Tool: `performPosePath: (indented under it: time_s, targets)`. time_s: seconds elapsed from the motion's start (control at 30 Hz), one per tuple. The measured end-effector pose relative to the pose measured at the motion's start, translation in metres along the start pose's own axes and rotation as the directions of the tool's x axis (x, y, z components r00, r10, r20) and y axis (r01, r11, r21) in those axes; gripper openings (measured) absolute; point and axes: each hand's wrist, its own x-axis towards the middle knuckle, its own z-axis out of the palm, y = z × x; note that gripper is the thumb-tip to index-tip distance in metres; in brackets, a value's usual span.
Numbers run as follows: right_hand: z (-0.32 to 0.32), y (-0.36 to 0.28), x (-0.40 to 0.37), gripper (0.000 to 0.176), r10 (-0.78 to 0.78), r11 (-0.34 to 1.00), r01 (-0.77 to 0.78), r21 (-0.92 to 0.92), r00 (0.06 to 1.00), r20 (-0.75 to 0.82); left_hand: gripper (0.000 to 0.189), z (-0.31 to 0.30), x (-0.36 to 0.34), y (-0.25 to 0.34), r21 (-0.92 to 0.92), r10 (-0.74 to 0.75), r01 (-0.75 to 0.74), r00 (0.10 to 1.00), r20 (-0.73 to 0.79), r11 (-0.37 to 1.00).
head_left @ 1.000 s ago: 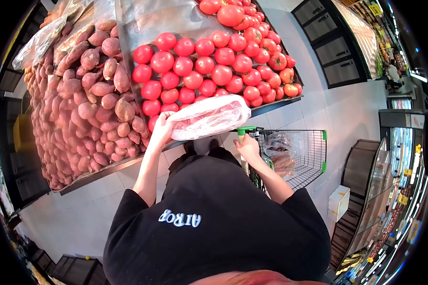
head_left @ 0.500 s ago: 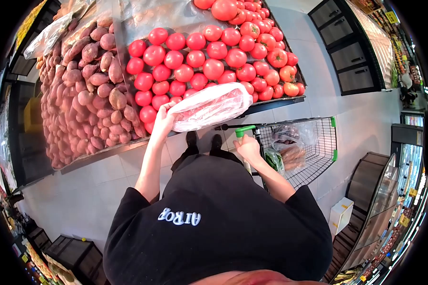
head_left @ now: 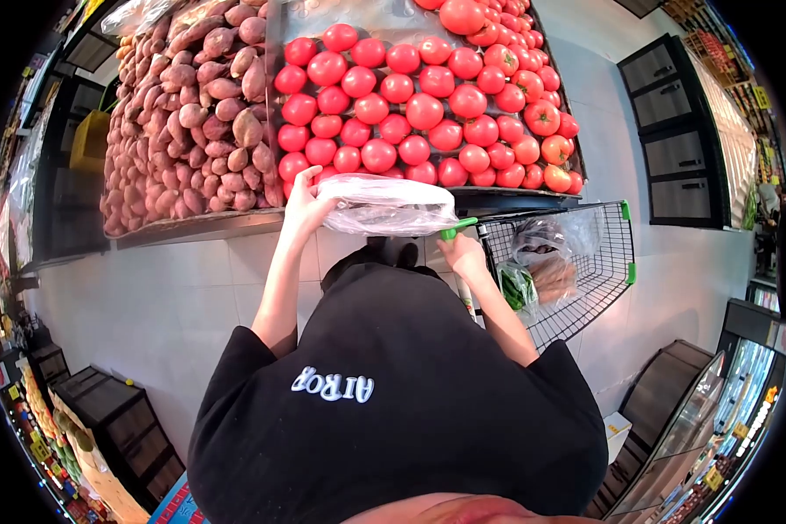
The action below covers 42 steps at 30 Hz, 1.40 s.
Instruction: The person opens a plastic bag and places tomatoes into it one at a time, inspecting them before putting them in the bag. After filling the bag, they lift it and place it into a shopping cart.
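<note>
A clear plastic bag [head_left: 389, 194] hangs from my left hand [head_left: 306, 205], whose fingers pinch its left end. The bag is at the front edge of a display of red tomatoes [head_left: 424, 111], its right end near the cart's handle. My right hand [head_left: 463, 251] is closed on the green cart handle [head_left: 459, 228]. Inside the black wire shopping cart [head_left: 585, 301] lie a bag with green vegetables [head_left: 517, 286] and a bag of orange-brown produce [head_left: 554, 278]. Sweet potatoes [head_left: 192, 113] fill the section left of the tomatoes.
Dark cabinets [head_left: 681, 148] stand at the upper right, and a curved case [head_left: 672, 393] is at the lower right. Black crates [head_left: 118, 419] stand at the lower left. A yellow container [head_left: 90, 141] is beyond the sweet potatoes. A person appears at the far right edge.
The view has shifted, and the display and cart appear farther right. The bag now hangs lower, closer to the cart handle, and looks flatter. My right hand stays on the handle.
</note>
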Motion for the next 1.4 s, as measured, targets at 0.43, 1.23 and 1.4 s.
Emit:
performPosePath:
  time_s: [0.43,1.23,1.4]
  targets:
    - [-0.034,0.011,-0.01,0.052,-0.006,0.987,-0.027,0.156,0.979,0.204,0.061,-0.001,0.053,-0.02,0.041,0.066,-0.067,0.997,0.03,0.997]
    - [-0.186,-0.156,0.103,0.019,-0.655,0.676,0.737,-0.002,0.6,-0.46,0.082,-0.051,0.092,0.092,0.534,0.605,-0.464,0.788,-0.116,0.707]
    - [-0.193,-0.175,0.097,0.015,-0.651,0.635,0.677,0.372,0.728,-0.215,0.075,-0.054,0.082,0.131,0.147,0.496,-0.658,0.677,0.543,0.739]
